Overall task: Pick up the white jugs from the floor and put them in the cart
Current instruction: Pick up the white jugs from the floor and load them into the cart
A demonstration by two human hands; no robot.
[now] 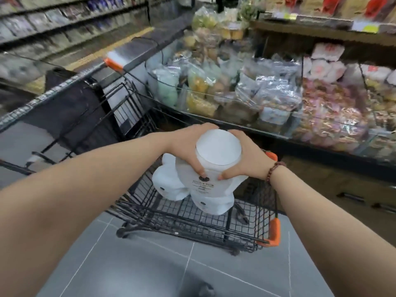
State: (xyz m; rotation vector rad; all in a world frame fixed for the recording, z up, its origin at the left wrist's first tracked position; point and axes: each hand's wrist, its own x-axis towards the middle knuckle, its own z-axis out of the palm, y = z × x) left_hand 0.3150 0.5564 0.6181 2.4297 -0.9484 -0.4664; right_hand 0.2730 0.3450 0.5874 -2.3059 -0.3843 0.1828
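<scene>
Head view shows the left hand [188,146] and right hand [246,159] clasping 1 white jug [217,150] round its upper end, probably heavy, stiff and slick, directly above 2 jugs [169,187] in the cart [273,232] below them.

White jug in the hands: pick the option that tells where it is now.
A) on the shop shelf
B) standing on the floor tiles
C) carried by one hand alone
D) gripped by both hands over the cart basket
D: the left hand and the right hand both grip the white jug over the cart, where other jugs already lie.
</scene>
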